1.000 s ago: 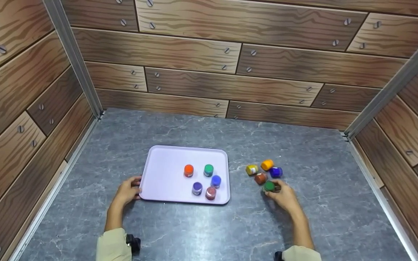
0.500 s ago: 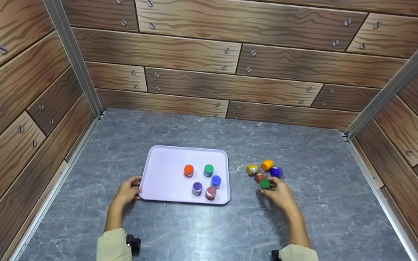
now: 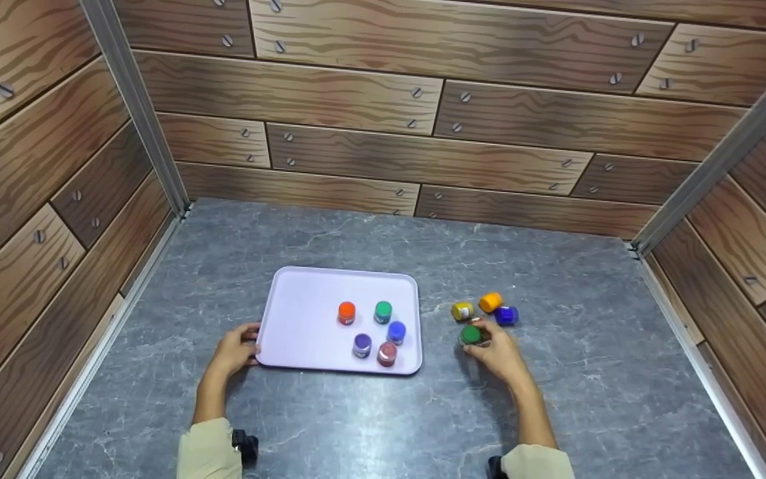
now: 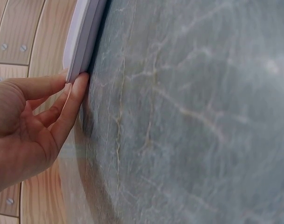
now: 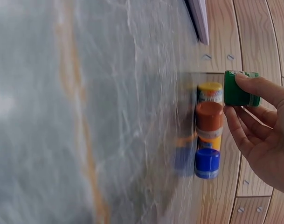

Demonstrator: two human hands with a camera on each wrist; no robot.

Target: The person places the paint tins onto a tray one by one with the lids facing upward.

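Right hand (image 3: 499, 352): I have it grasping the green jar (image 3: 469, 334), thumb on one side and fingertips on the other. From the right wrist view I read the jar as lifted off the tabletop (image 3: 330, 233). It is beyond the right edge of the tray (image 3: 310, 313), near that tray's near right corner. Compared with one second ago, hand and jar have shifted left, toward the tray. In the head view they now cover most of the brown jar (image 5: 209, 116), which I could see clearly then; the right wrist view shows it well.

Left hand (image 3: 231, 349): I note no shift. It pinches the tray's rim at the near left corner, thumb above, fingers below.

Tray contents, unchanged: orange-red jar (image 3: 346, 313) about mid-tray; teal jar (image 3: 383, 313) to its right; light blue jar (image 3: 396, 332) near the right edge; purple jar (image 3: 362, 345) and dusty-red jar (image 3: 387, 354) near the near edge, the latter closer to the near right corner.

Off-tray, also unmoved: yellow jar (image 3: 462, 311), orange jar (image 3: 490, 302) and dark blue jar (image 3: 507, 315), grouped with the brown one.
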